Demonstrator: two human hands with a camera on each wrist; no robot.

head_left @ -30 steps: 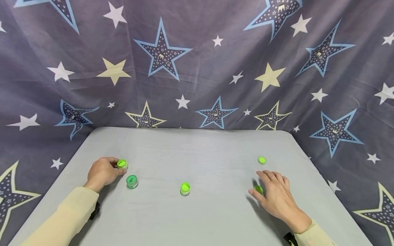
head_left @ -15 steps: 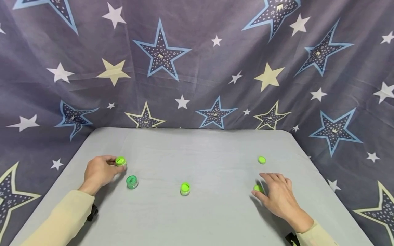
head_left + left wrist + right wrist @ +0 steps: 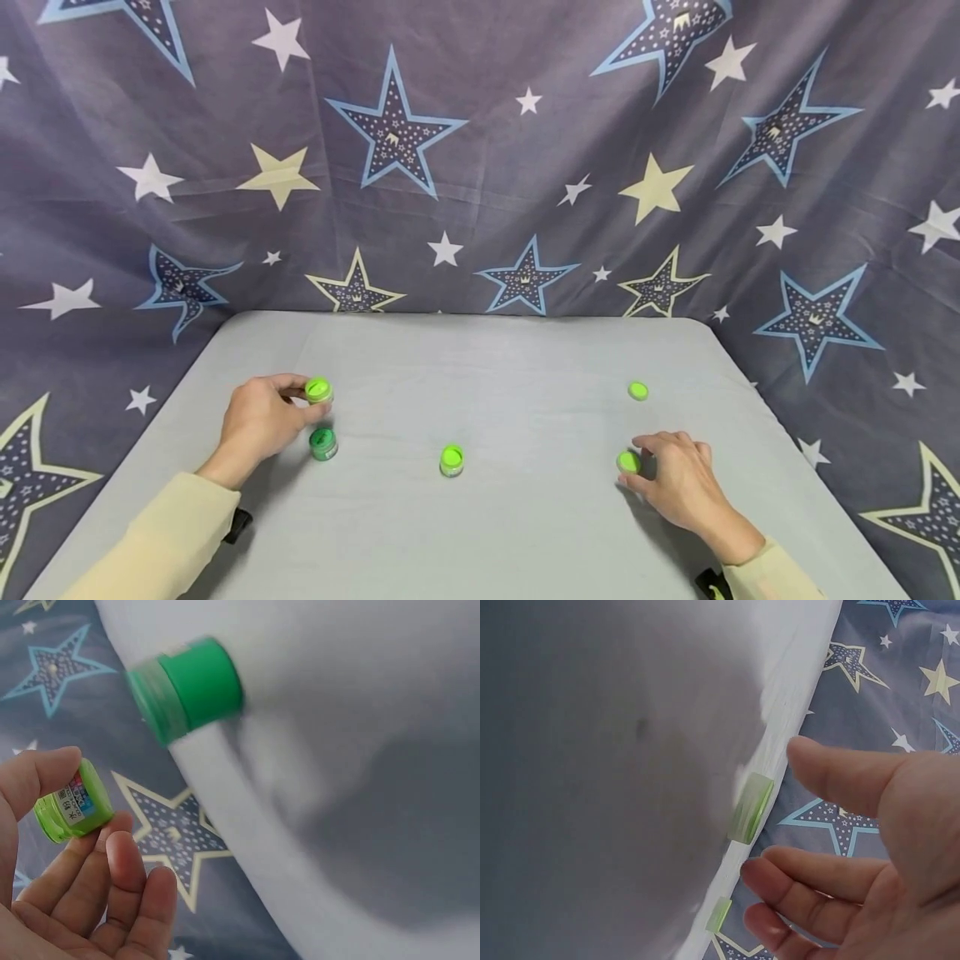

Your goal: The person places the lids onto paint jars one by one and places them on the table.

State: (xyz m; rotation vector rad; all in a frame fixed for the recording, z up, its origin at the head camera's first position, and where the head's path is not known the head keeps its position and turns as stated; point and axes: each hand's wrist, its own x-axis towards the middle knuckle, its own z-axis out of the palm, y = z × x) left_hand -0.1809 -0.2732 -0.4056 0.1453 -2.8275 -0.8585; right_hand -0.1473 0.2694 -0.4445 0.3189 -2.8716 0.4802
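My left hand (image 3: 262,421) pinches a small light-green paint jar (image 3: 318,391) between thumb and fingers. The left wrist view shows its printed label and clear wall, with the other fingers curled below. A dark-green jar (image 3: 323,444) stands on the table close by; it looks large and blurred in the left wrist view. My right hand (image 3: 678,487) hovers with thumb and index finger on either side of a light-green lid (image 3: 628,462). In the right wrist view a gap shows between those fingers and the lid (image 3: 751,808).
Another light-green jar (image 3: 452,461) stands near the middle of the grey-covered table (image 3: 480,367). Beyond the right hand lies a second light-green lid (image 3: 638,391). A star-patterned curtain (image 3: 480,208) hangs along the back and sides.
My left hand first shifted slightly left with the light-green jar, then moved right, bringing it just behind the dark-green jar. The right thumb and index finger have drawn closer around the nearer lid.
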